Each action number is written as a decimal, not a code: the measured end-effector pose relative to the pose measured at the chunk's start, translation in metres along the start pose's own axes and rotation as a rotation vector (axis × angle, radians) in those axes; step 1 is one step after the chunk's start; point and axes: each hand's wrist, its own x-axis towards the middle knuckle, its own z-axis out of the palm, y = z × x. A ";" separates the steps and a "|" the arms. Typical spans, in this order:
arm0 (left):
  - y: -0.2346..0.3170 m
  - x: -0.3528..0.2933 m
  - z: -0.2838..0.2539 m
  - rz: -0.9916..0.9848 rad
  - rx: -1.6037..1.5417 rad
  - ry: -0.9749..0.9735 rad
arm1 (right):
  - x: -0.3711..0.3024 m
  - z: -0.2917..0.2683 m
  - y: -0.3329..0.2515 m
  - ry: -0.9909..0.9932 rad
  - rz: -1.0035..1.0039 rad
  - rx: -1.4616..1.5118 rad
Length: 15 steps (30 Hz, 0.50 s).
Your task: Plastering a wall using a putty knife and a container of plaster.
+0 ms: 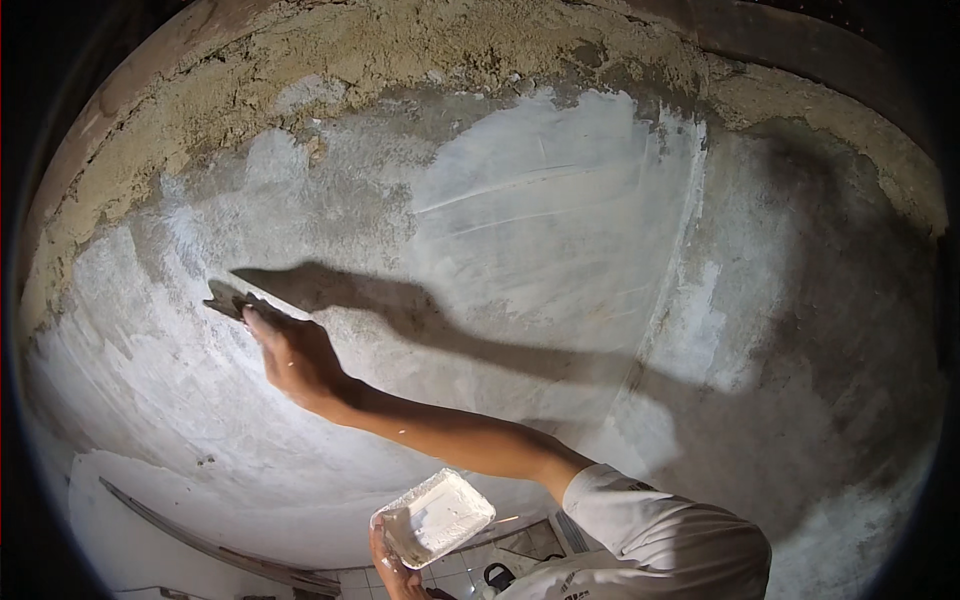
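Right fingers (259, 323) grip a scraper (228, 298) (left ones (378, 541), a white tray (459, 537)).

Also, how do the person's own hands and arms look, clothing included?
The right hand and left hand are ungloved. White specks dot the right hand and forearm. A short, pale grey sleeve with small dark markings covers the right upper arm; no left sleeve shows.
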 end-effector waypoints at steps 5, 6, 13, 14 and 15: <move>0.002 -0.007 -0.006 -0.008 -0.053 0.025 | -0.031 -0.089 0.024 0.296 0.111 0.475; 0.002 -0.007 -0.007 -0.034 -0.041 -0.020 | -0.040 -0.122 0.039 0.346 0.213 0.545; -0.002 0.016 -0.012 -0.007 -0.027 -0.085 | -0.065 -0.343 0.130 0.995 0.078 -0.495; 0.004 0.011 -0.001 -0.025 -0.021 -0.105 | -0.066 -0.355 0.145 1.000 0.079 -0.523; 0.012 0.007 0.011 -0.055 0.052 -0.087 | -0.071 -0.366 0.165 0.927 0.100 -0.509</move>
